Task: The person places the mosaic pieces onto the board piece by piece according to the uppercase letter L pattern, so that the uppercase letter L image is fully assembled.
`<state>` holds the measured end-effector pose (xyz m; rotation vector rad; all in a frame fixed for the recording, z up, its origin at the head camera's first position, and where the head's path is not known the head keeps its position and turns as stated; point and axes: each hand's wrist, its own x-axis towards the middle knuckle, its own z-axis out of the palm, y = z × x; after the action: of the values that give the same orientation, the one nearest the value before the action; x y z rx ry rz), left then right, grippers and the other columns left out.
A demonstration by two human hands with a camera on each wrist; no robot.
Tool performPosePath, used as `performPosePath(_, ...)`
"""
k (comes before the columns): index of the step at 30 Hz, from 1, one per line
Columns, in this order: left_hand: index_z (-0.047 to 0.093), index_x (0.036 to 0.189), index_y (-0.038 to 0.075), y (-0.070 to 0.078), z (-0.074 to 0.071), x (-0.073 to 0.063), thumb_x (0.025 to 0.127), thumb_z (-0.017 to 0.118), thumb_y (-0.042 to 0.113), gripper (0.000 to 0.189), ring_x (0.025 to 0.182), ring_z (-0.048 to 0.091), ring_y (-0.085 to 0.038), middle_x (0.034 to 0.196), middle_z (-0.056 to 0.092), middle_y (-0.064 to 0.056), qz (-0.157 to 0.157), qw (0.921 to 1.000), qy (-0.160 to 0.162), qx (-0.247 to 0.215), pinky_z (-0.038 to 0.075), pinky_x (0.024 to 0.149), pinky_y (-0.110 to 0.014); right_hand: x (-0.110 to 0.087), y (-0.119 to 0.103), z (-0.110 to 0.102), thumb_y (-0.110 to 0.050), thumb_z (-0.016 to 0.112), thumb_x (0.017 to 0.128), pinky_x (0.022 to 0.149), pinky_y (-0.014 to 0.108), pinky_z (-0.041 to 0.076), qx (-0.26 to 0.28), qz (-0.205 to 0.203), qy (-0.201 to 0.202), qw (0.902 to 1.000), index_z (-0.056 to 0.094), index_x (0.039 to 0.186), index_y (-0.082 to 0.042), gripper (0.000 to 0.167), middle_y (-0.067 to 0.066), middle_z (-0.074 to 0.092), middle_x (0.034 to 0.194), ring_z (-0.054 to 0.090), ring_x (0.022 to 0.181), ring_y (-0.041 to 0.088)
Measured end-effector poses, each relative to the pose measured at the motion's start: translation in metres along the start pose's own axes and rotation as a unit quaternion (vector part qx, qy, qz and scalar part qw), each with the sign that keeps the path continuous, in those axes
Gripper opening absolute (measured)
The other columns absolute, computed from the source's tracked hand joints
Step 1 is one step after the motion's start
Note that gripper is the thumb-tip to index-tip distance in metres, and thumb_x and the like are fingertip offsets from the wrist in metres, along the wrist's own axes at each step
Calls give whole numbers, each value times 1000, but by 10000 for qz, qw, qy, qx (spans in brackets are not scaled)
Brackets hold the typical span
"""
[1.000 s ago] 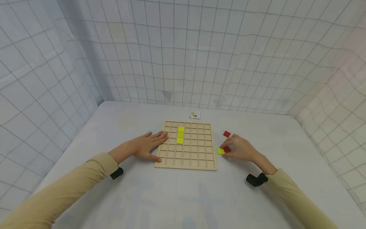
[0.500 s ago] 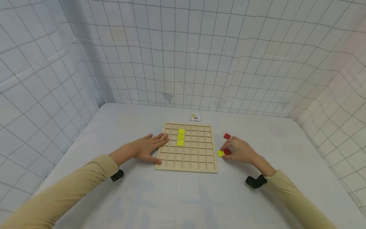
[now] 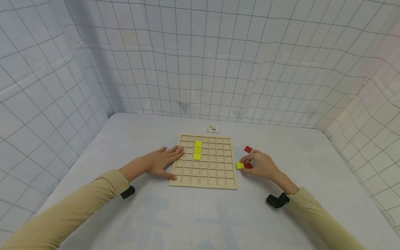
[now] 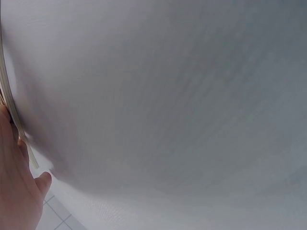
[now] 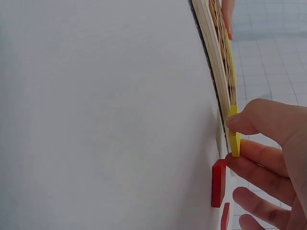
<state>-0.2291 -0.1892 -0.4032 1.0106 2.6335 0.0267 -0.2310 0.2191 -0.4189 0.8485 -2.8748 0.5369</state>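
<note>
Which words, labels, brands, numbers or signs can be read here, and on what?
None can be read in any view.
Small card: a printed grid with coloured marks; any lettering is too small.
Table: faint bluish shapes, too blurred to read.
Wooden board, yellow tile in the right hand: no legible marking.

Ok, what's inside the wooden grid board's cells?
Three yellow square tiles sit in one column of the wooden grid board. The left hand covers part of its left edge, hiding whatever lies beneath.
</note>
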Motion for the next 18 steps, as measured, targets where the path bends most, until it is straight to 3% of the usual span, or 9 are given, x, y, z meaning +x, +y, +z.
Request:
performPosePath(8,10,156,11,-1,2,1,85,50,71,100,151,6,-28,163,5,-7,2,10000,24,-30,10,119,-58,11,-15,1,-27,80,73,59,21,46,151,-36,440,9989,77,92,-13,24,-4,73,87,60,77,12)
performPosePath(18,11,156,12,-1,2,1,85,50,71,100,151,5,-28,164,5,-7,21,10000,55,-38,10,119,-58,33,-48,9,-29,77,76,64,23,46,498,214,304,9981,76,98,-12,28,-2,74,94,62,80,16)
